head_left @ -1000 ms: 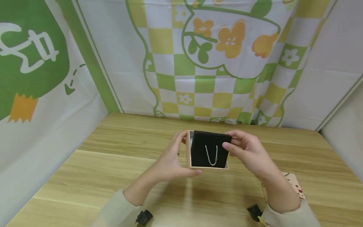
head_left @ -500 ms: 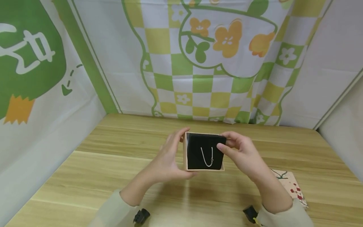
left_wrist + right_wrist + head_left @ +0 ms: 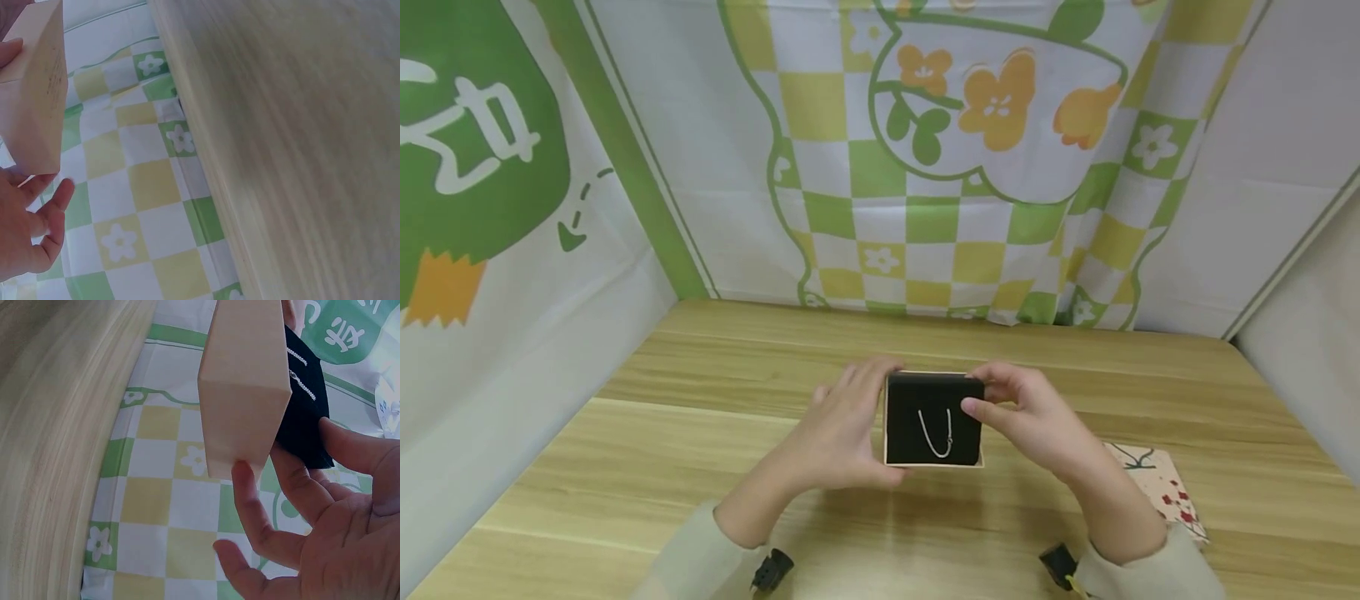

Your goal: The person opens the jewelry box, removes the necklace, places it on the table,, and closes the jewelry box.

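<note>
A small cardboard box (image 3: 31,119) is held up over the table, its open side facing the head camera. My left hand (image 3: 827,433) grips it from the left, fingers at the top edge and thumb beneath. A black square insert pad (image 3: 904,400) with a silver chain (image 3: 942,455) looped on its face sits in the opening. With thumb and forefinger, my right hand (image 3: 1030,417) pinches the pad's right edge. The right wrist view shows that edge sticking out of the box at a slant, while another right fingertip touches the box's end.
A cream, flower-printed flat square piece (image 3: 1157,492) lies on the wooden table (image 3: 625,467), partly behind the right forearm. One black device (image 3: 772,571) is beside the left wrist and another (image 3: 1058,567) beside the right. A green checked curtain (image 3: 880,225) hangs behind the table.
The pad has gone deeper into the box; its left side, tilted out a second ago, now lies close to the rim. Both hands and the box have shifted slightly down and left in the head view.
</note>
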{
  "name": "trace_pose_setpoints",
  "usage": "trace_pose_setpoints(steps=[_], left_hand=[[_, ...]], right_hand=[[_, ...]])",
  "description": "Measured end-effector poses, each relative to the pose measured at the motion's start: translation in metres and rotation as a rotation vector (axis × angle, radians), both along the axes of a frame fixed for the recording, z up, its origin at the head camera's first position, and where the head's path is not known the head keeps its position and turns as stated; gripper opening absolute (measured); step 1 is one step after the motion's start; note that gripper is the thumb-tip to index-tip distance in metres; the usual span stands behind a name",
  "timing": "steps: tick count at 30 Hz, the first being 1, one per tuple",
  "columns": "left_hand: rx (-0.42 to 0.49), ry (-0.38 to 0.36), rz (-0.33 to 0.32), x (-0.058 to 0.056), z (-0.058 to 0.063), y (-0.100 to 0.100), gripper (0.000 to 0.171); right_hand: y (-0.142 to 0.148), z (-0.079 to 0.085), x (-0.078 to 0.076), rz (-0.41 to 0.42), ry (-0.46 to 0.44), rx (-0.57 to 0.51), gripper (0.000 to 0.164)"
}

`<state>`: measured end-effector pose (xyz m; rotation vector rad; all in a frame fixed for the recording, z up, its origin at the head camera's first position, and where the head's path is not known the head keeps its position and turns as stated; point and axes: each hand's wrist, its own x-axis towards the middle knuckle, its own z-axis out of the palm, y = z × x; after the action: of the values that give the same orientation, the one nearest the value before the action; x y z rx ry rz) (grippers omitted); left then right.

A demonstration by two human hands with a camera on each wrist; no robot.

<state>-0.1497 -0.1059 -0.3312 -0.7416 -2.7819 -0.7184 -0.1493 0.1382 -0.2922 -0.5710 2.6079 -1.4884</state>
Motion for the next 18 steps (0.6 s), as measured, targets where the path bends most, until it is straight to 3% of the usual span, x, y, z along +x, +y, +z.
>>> trace_pose_setpoints(steps=[9, 18], left_hand=[[-0.001, -0.07, -0.014, -0.0044, -0.0073, -0.0003, 0.116], [-0.032, -0.114, -0.006, -0.0078, -0.0015, 0.0026, 0.121]], right_hand=[[0.0002, -0.0083, -0.0051, -0.027, -0.067, 0.019, 0.03], [0.0038, -0.0058, -0.0078, -0.072, -0.093, -0.014, 0.036]])
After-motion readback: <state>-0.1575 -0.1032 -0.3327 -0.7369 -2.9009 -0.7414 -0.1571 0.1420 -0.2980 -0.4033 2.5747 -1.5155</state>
